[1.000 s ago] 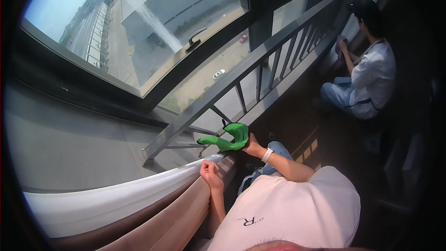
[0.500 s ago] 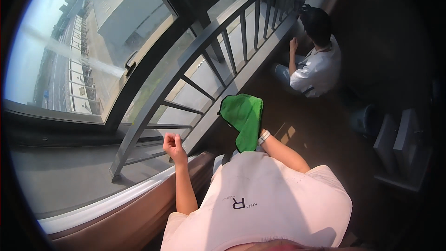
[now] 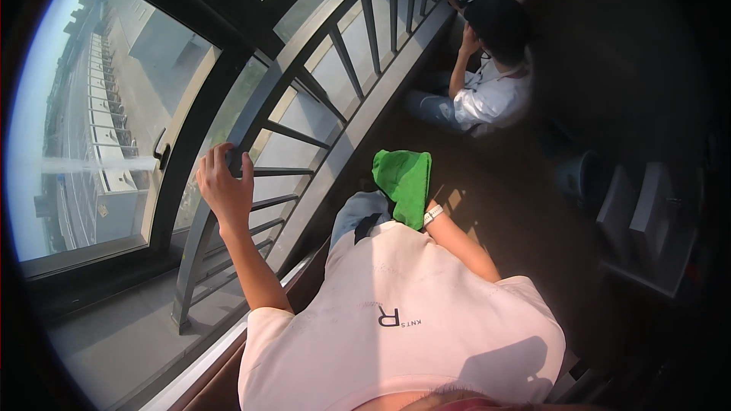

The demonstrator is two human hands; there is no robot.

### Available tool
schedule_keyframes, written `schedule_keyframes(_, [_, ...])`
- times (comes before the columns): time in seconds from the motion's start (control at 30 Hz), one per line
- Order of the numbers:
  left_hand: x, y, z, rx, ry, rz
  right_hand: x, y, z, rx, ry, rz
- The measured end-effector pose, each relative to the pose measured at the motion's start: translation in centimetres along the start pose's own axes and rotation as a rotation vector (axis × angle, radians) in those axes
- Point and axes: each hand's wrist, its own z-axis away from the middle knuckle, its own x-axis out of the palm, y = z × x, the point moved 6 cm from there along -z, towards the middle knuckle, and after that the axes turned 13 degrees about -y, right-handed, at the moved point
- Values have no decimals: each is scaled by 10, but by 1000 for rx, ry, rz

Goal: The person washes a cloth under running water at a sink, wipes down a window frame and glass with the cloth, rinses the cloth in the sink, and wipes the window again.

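Observation:
My left hand (image 3: 226, 186) is at the top bar of the grey metal railing (image 3: 283, 72), its fingers curled over the bar and the thumb apart on the near side. A green cloth (image 3: 405, 183) covers my right hand, so the fingers there are hidden; the wrist with a white band (image 3: 433, 214) comes out from below the cloth. The cloth appears bunched around that hand and hangs just in front of my body, over my knees.
Beyond the railing is a window with a dark frame and a black handle (image 3: 161, 150). Another person (image 3: 495, 68) sits low by the far end of the railing. To the right stand a bucket (image 3: 582, 176) and grey upright panels (image 3: 636, 205) in shadow.
My left hand has moved left and up from a loose fist onto the railing. The green cloth has shifted and folded a little. The other person has raised a hand toward the head.

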Motion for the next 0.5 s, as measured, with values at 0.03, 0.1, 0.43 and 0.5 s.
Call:
schedule_keyframes(0.03, [10,-6,-11,-45,-90,5,-13,2,-15,1,12,3])
schedule_keyframes(0.1, [13,-15,-38,-138,-183,6,-21,6,-43,-66,-138,-1433])
schedule_keyframes(0.43, [94,-25,-157,-299,-426,130,-170,-23,-225,53,307,-644])
schedule_keyframes(0.5, [104,-27,-170,-246,-340,138,-243,-44,-280,-12,387,-579])
